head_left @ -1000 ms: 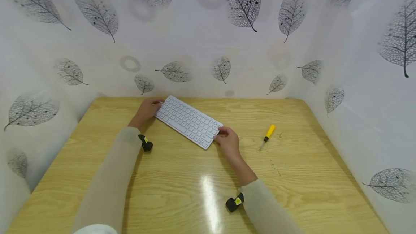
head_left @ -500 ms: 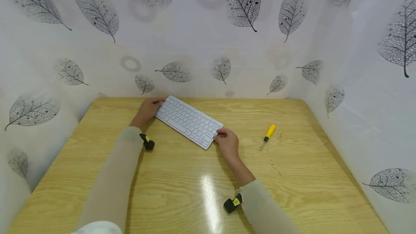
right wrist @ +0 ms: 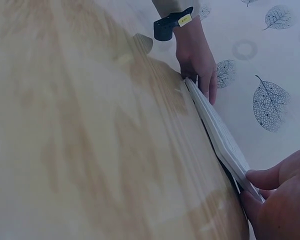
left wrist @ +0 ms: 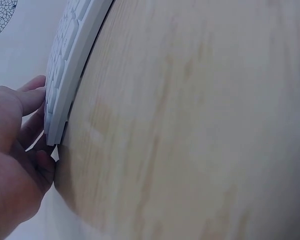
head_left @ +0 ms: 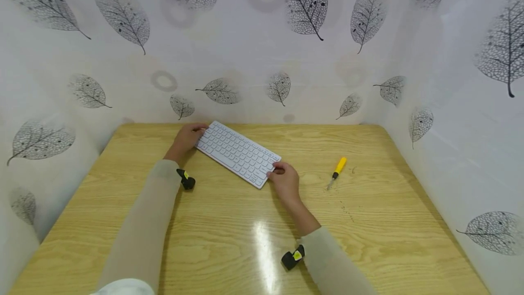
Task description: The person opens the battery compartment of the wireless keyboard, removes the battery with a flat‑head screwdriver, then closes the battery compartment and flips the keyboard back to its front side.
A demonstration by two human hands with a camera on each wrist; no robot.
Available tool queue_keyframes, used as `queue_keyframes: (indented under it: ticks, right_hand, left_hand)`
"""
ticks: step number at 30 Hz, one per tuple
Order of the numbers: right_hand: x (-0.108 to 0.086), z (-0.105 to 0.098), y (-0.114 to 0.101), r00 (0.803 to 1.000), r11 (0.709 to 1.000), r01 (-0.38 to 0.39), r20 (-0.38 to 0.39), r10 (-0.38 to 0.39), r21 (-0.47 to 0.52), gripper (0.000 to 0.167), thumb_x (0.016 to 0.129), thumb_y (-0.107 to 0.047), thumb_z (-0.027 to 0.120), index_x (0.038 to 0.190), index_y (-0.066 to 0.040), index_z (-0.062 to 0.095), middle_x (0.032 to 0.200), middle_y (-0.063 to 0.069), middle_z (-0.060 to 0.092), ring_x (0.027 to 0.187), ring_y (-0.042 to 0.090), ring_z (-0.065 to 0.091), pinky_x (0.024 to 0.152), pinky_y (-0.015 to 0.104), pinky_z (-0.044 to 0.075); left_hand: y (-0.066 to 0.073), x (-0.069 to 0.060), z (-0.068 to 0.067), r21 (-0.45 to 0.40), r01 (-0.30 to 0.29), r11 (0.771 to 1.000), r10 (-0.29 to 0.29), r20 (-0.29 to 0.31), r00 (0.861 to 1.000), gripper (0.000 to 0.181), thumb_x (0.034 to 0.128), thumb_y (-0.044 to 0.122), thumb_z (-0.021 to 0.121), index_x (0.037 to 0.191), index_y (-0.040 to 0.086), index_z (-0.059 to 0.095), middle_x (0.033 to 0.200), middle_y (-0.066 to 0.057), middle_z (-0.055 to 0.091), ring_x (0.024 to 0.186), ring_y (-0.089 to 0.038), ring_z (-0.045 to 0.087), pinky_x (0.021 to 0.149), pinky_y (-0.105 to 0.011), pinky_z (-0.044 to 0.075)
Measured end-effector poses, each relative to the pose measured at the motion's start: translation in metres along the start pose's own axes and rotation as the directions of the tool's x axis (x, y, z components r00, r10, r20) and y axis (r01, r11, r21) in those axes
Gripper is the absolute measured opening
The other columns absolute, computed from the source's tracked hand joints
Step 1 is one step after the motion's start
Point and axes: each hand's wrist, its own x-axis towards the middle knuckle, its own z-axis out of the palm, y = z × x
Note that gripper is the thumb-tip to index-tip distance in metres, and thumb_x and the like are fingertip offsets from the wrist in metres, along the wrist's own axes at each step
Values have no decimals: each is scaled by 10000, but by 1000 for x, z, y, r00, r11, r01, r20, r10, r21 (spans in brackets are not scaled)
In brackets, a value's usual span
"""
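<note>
A white keyboard [head_left: 239, 154] lies slanted across the back middle of the wooden table, its left end farther back than its right. At its left end, my left hand [head_left: 188, 137] pinches the edge; the left wrist view shows the thumb [left wrist: 32, 100] at the key side and other fingers curled around the end. My right hand [head_left: 285, 182] grips the opposite short end. Seen from the right wrist, that thumb [right wrist: 266, 178] presses the keyboard's corner while part of the hand reaches beneath it. The fingertips under the keyboard are hidden.
To the right of the keyboard lies a screwdriver [head_left: 337, 173] with a yellow and black handle. Small dark marks [head_left: 347, 211] dot the table [head_left: 221, 245] in front of it. A curtain [head_left: 245, 49] with leaf prints borders the table at the back and sides.
The right hand has shifted very slightly left at the keyboard's end, and the left forearm slightly right. The keyboard stays in nearly the same place, held at both ends.
</note>
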Motion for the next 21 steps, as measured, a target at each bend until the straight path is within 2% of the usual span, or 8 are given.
queue_keyframes:
  ticks: [10, 15, 21]
  right_hand:
    - [0, -1, 0, 1000, 1000, 6, -7, -6, -9, 288, 804, 23, 769, 1087, 33, 713, 957, 156, 700, 870, 219, 646, 748, 273, 531]
    - [1, -4, -1, 1000, 1000, 3, -7, -3, -23, 293, 809, 27, 758, 1098, 35, 712, 963, 163, 701, 879, 226, 643, 750, 273, 526]
    - [4, -6, -2, 1000, 999, 10, 0, -10, -43, 298, 818, 25, 753, 1112, 45, 710, 962, 178, 706, 884, 232, 649, 744, 254, 526]
  left_hand:
    - [2, -1, -2, -15, 21, 1000, -20, 17, 1000, 374, 1073, 156, 438, 1408, 74, 580, 1524, -162, 484, 1445, -347, 393, 1189, -516, 295]
    - [1, -3, -2, 12, 4, 1000, -4, 11, 1000, 352, 1056, 142, 454, 1360, 64, 612, 1500, -183, 495, 1428, -366, 404, 1181, -526, 300]
    - [3, -11, -5, 45, -11, 999, 11, 5, 1000, 332, 1036, 119, 474, 1323, 46, 624, 1461, -208, 522, 1378, -386, 447, 1160, -534, 321]
